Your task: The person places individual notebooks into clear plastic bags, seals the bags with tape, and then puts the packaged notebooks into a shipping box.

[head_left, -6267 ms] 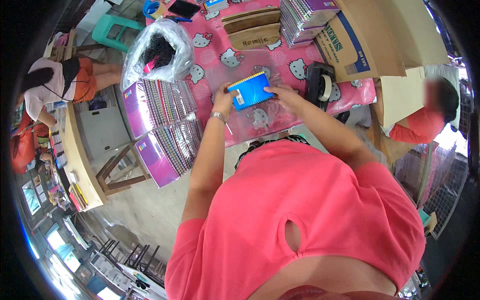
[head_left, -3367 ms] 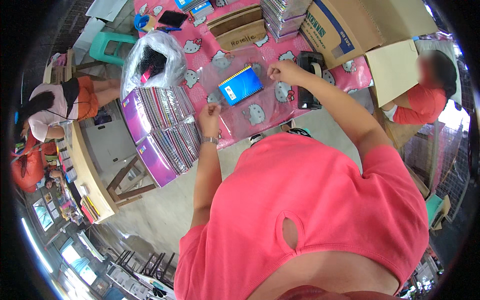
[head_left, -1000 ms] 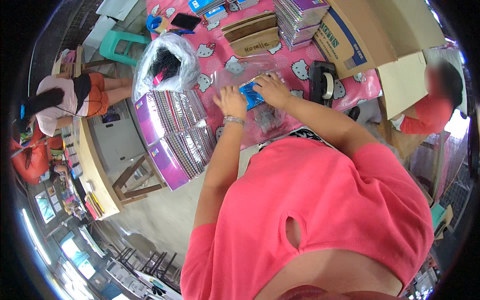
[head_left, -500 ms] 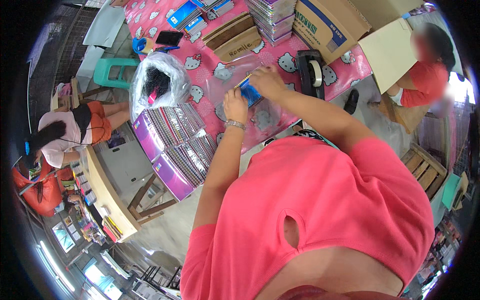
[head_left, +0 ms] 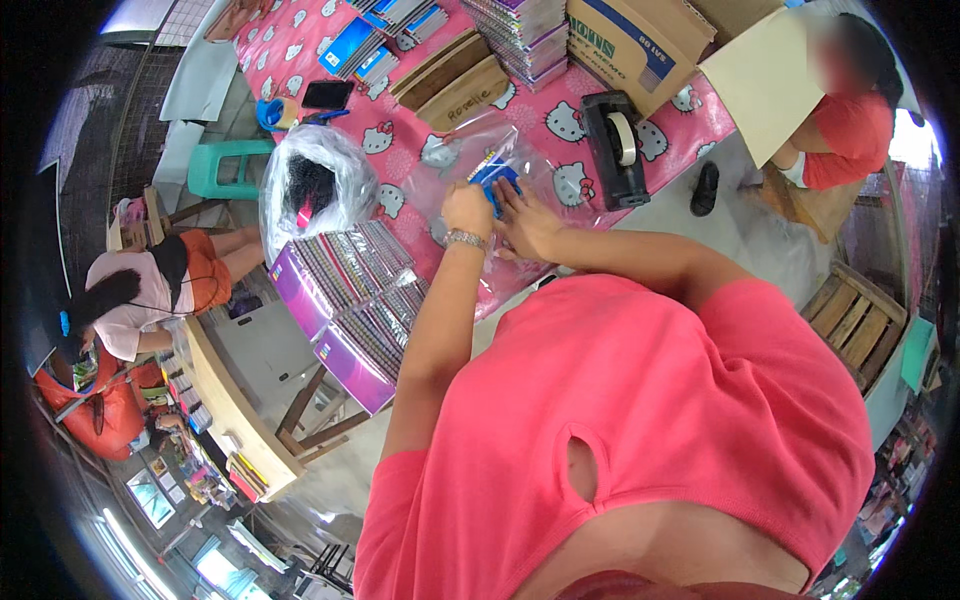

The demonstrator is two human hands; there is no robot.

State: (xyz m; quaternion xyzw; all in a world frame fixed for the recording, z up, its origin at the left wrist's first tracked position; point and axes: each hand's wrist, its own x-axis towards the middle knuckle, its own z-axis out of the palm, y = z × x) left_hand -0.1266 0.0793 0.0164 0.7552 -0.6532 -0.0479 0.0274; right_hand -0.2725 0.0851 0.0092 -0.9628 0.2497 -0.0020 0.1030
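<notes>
A small blue spiral notebook [head_left: 488, 172], perhaps a stack of them, lies in a clear plastic bag [head_left: 440, 165] on the pink patterned table cover. My left hand [head_left: 467, 211] is closed at its left edge, gripping the notebook through or along with the plastic. Fingers stretched, my right hand [head_left: 532, 224] rests against the notebook's near right side and the bag. Part of the notebook is hidden under both hands. To the left of my left forearm stand purple packs of spiral notebooks [head_left: 350, 290] wrapped in clear film.
A black tape dispenser [head_left: 615, 150] is to the right, a cardboard box [head_left: 635, 60] behind it. Beyond my hands are a wooden holder [head_left: 455, 85] and tall notebook stacks [head_left: 520, 35]. A roll of plastic bags [head_left: 318, 180], a phone [head_left: 326, 95] and blue notebooks [head_left: 355, 45] lie left.
My right hand has slid from the notebook's far edge toward me, down to its near right side. The notebook has turned and sits more covered by my hands. The view has shifted slightly.
</notes>
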